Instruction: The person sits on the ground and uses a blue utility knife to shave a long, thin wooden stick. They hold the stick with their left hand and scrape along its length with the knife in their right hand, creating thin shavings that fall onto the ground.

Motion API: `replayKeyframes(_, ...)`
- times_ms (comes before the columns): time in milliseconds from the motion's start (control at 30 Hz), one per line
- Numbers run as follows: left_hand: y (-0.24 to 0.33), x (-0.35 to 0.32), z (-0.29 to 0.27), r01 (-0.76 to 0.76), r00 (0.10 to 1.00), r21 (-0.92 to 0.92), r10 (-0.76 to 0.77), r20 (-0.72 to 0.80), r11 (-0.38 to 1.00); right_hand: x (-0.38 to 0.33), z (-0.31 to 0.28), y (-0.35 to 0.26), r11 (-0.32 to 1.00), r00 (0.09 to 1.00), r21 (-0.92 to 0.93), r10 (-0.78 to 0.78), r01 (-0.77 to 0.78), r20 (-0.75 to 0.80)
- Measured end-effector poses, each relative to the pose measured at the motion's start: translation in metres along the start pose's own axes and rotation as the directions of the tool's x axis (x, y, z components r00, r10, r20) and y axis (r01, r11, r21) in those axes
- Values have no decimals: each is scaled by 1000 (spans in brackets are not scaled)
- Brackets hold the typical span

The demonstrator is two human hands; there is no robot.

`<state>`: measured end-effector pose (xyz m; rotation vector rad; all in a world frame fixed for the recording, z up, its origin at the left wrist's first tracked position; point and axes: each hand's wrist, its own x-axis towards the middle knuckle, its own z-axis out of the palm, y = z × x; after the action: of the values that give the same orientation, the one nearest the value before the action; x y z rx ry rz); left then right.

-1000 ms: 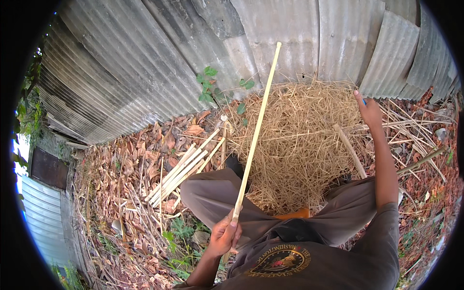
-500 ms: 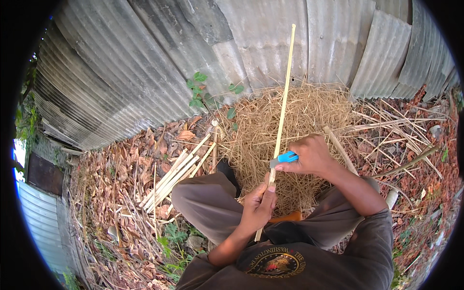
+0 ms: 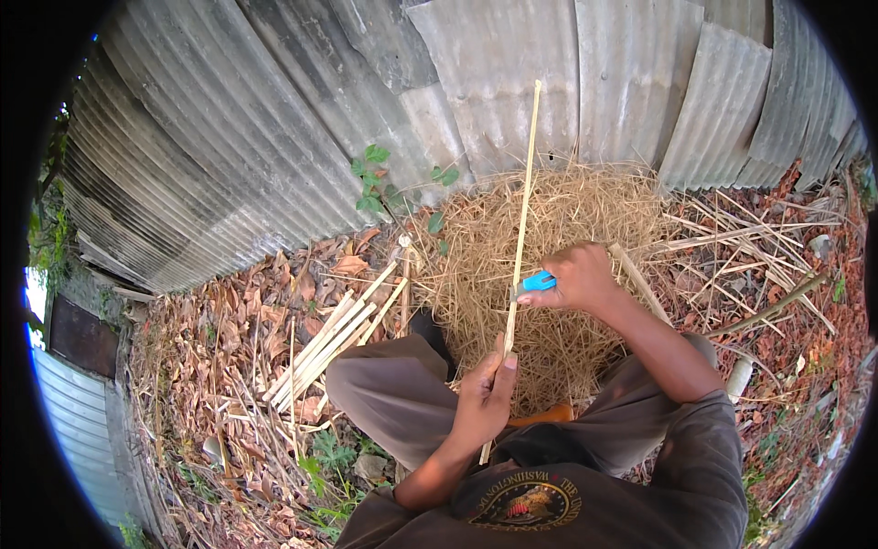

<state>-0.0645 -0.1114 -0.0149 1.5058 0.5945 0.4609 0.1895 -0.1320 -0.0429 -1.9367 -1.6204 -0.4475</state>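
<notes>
Corrugated metal sheets (image 3: 494,82) wall off the far side of the outdoor patch I watch from afar through the head camera. At the centre of my view is a slender pale bamboo strip (image 3: 524,210), slanting from the person's lap out toward the sheets, its far tip leaning slightly right. The left hand (image 3: 485,393) is closed around its lower part, thumb lying along it, with a short end showing below the grip. The right hand (image 3: 585,279) is wrapped around a blue utility knife (image 3: 538,282), which comes in from the right across the strip's long axis; the blade end appears to meet the strip just beyond the left fingers, though the contact is too small for me to be sure. Of the two, the right hand is nearer the far tip.

Beneath the strip I see a heap of straw-coloured shavings (image 3: 594,210) between the bent legs. Farther out, a bundle of pale sticks (image 3: 334,339) lies to the left on dry leaves (image 3: 215,316), and loose slats (image 3: 759,252) are scattered to the right.
</notes>
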Motion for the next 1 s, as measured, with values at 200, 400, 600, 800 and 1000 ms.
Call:
replayKeyframes(200,-5,-9,-2,42,999,-70,-44,-23,997,2,-6,-8,995,985,-9,97,-96,143)
replayKeyframes(400,4,-15,-7,-49,997,57,46,61,997,2,-13,2,995,998,-73,-69,70,12)
replayKeyframes(600,9,-28,-13,15,994,102,-26,110,995,10,-9,23,997,996,-29,76,-75,37)
replayKeyframes(800,12,-69,-6,142,970,-50,-129,207,989,13,-24,102,837,848,-168,529,-520,14)
replayKeyframes(1000,-2,-68,-16,44,991,80,-54,126,996,9,-35,53,898,880,-124,438,-421,185)
